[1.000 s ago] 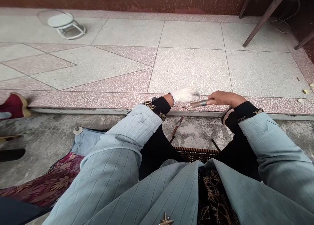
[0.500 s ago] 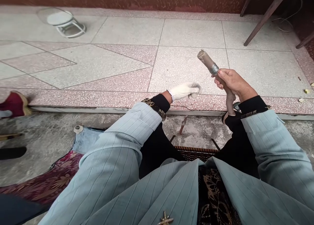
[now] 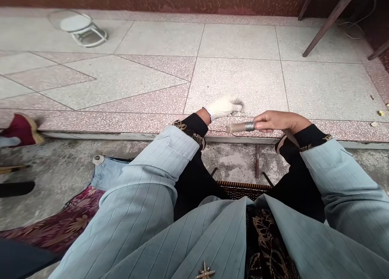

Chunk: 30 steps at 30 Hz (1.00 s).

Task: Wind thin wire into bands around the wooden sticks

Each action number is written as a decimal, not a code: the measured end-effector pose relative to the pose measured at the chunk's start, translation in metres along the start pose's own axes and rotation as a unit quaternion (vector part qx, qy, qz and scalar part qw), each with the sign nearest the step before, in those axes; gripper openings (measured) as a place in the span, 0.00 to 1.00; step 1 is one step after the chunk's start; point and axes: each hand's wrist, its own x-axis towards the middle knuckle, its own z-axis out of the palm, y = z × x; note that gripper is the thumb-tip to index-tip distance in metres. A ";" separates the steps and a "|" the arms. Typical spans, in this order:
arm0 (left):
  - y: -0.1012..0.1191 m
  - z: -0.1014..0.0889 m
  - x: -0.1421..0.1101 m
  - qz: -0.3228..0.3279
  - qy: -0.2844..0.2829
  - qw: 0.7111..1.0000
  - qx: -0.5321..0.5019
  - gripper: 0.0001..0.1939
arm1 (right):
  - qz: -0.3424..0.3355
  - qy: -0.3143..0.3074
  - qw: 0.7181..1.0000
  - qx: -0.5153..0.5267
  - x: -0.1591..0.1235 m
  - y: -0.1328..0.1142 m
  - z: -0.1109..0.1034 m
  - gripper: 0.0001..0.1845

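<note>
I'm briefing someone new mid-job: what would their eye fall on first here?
Probably the white-gloved left hand, near the middle. Beside it, the bare right hand grips a stick wound with shiny wire. Beyond, at upper left, stands a white stool.

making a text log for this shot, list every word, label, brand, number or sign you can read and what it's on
There is no readable text in view.
None shows on the stick, the white glove or the stool.
Any mark on the denim's button is too small to read.
</note>
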 end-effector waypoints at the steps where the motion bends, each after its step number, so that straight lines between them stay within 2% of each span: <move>1: 0.000 0.000 -0.001 0.002 -0.005 1.000 0.018 0.06 | 0.014 -0.003 0.999 -0.034 0.003 0.004 0.002 0.21; 5: -0.001 0.002 -0.001 -0.003 -0.002 0.998 0.059 0.06 | 0.125 0.065 0.976 -0.167 0.009 0.020 0.001 0.17; 8: -0.001 0.006 -0.001 -0.008 -0.020 0.998 0.064 0.04 | 0.222 0.141 0.937 -0.231 0.011 0.027 -0.006 0.17; 10: -0.001 0.011 -0.003 0.000 -0.046 0.998 0.042 0.05 | 0.258 0.199 0.909 -0.260 0.013 0.030 -0.012 0.19; 13: -0.001 0.020 -0.005 0.011 -0.063 0.998 -0.002 0.06 | 0.251 0.284 0.889 -0.255 0.015 0.031 -0.020 0.22; 17: -0.002 0.026 -0.008 -0.004 -0.052 0.997 -0.055 0.08 | 0.176 0.345 0.917 -0.096 0.014 0.028 -0.023 0.19; 19: -0.003 0.024 -0.008 -0.005 -0.055 0.996 -0.075 0.08 | 0.101 0.346 0.933 0.020 0.011 0.024 -0.021 0.18; 22: -0.007 0.019 -0.007 -0.013 -0.056 0.995 -0.081 0.06 | 0.003 0.308 0.941 0.140 0.004 0.015 -0.016 0.18; 26: -0.008 0.010 -0.004 -0.024 0.010 0.998 -0.059 0.04 | -0.039 0.215 0.965 0.146 -0.003 0.008 -0.013 0.22; 30: -0.002 0.002 -0.003 -0.048 0.060 0.997 -0.024 0.04 | -0.043 0.130 0.985 0.102 -0.002 0.008 -0.011 0.23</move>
